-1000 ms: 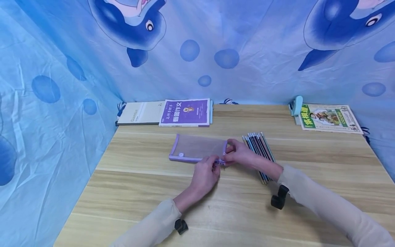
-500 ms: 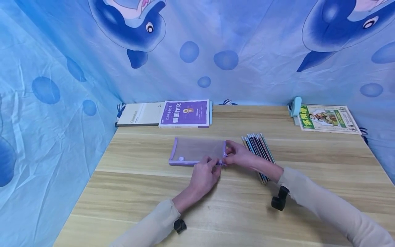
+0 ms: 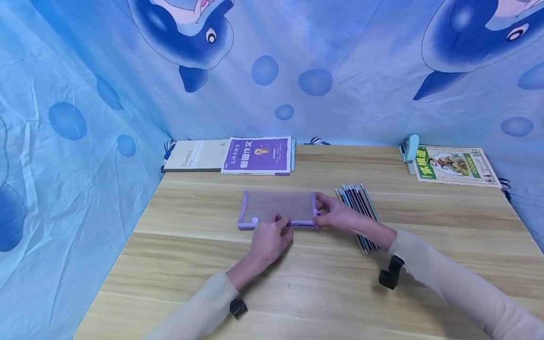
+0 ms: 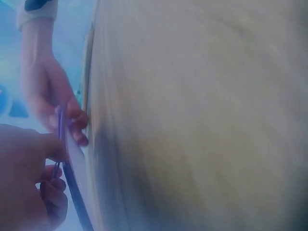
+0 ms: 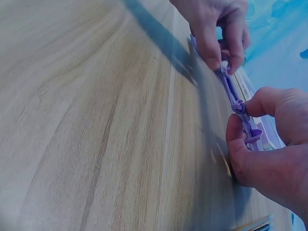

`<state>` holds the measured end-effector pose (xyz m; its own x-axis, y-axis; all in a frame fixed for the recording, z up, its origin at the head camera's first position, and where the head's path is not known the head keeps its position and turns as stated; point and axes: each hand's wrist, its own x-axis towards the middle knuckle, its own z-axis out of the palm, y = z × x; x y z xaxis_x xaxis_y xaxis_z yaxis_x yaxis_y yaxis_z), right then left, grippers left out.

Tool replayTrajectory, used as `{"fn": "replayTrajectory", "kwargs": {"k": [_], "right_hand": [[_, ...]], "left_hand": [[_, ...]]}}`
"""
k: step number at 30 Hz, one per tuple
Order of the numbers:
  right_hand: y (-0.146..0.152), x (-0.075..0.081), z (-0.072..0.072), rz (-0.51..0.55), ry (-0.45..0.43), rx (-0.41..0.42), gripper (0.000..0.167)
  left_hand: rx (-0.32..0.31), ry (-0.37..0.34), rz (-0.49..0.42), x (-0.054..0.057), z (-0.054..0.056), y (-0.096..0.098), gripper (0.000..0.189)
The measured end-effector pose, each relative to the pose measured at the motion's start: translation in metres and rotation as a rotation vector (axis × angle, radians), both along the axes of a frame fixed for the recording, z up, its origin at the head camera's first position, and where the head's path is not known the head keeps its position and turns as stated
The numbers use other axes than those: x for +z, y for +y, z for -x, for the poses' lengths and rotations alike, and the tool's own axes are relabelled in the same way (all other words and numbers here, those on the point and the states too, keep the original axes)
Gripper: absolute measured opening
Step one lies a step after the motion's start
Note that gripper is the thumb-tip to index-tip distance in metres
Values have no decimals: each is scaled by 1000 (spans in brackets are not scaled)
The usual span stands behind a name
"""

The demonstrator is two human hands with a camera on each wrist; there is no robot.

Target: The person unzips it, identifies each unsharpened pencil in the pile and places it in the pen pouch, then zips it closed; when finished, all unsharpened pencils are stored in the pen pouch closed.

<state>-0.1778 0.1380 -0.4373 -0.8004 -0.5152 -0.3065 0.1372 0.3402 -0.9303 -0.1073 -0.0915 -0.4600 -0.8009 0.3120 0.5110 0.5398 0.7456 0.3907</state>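
A see-through zip pencil case [image 3: 278,205] with purple edging lies flat near the middle of the table. My left hand [image 3: 267,241] pinches the zipper pull [image 5: 224,64] at the front edge, thumb against fingers. To the right of that pull, the two sides of the zip stand slightly apart. My right hand [image 3: 337,215] pinches the case's front right corner between thumb and finger; the right wrist view shows this end of the zip [image 5: 239,107] closely. Under the right forearm lies a bundle of pencils [image 3: 356,200], partly covered by it.
A purple book [image 3: 257,156] and a pale notebook [image 3: 195,156] lie at the back left of the wooden table [image 3: 323,293]. Toward the back right are a light blue stapler-like object [image 3: 410,148] and a picture booklet [image 3: 456,165]. A blue dolphin-print curtain [image 3: 340,108] encloses the back and left.
My left hand has slid left along the front edge with the zipper pull, and the zip has parted behind it. My right hand keeps its hold on the right corner.
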Motion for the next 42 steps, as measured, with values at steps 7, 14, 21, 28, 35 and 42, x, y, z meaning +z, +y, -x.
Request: {"fn": "replayTrajectory", "kwargs": {"k": [7,14,21,28,35,42], "right_hand": [[6,-2,3,-20,-20,8,97],[15,-1,2,-56,-18,9,95],[16,0,4,-29,-36,7,96],[13,2,6,-78,-9,28,96],[11,3,8,-104,16,7,94],[12,3,9,-117,18,-4,94]], "left_hand": [[40,66,16,-2,-1,-34,22],[113,92,36,-3,-9,-71,26],[167,96,73,-2,-14,-101,22],[158,75,135,-5,-19,-107,22],[178,35,174,-4,-24,-105,28],[208,-23,218,1,-25,-98,28]]}}
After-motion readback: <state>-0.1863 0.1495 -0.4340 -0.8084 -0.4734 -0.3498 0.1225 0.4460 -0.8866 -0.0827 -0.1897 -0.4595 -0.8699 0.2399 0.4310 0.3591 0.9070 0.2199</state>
